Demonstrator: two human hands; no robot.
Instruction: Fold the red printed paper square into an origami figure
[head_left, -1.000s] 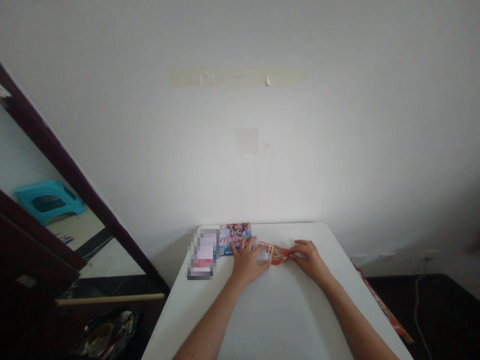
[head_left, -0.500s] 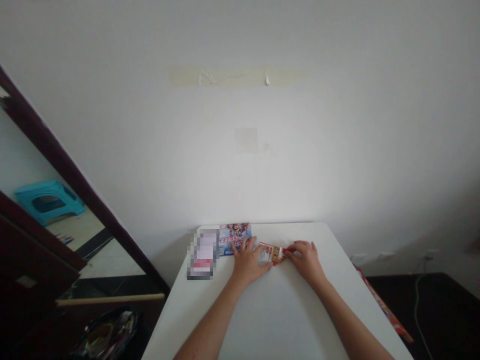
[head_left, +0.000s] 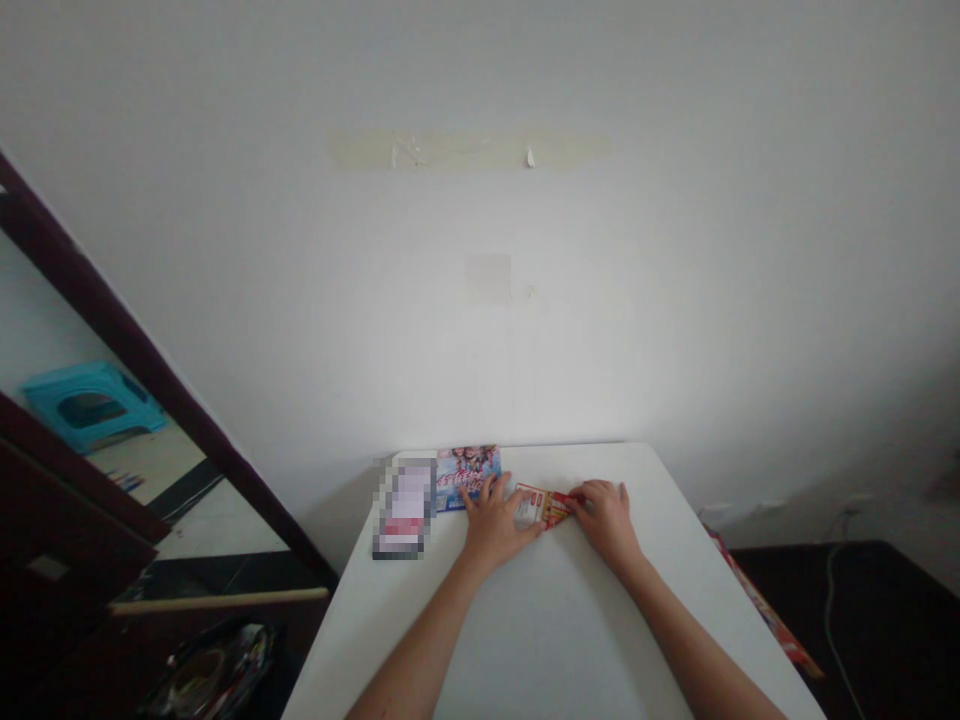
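A small folded paper (head_left: 530, 506), printed red, white and gold, lies on the white table (head_left: 540, 620) between my hands. My left hand (head_left: 495, 525) steadies its left part, thumb at the near edge and forefinger at the far edge. The other left fingers are spread toward a blue printed leaflet (head_left: 461, 487), covering its lower right corner. At the paper's narrow right end, my right hand (head_left: 604, 515) is closed with thumb and fingertips on the red tip, which they partly hide.
A phone-like item (head_left: 405, 508), blurred by pixels, lies left of the leaflet. The table's far edge meets a white wall (head_left: 637, 300). On the left are a dark-framed mirror (head_left: 187, 440) and a dark bag (head_left: 214, 665); a cable (head_left: 831, 600) hangs at right.
At the right end of the paper, a white patch by my right fingertips has gone from sight and more red and gold shows. My right hand has barely moved; the view has shifted slightly.
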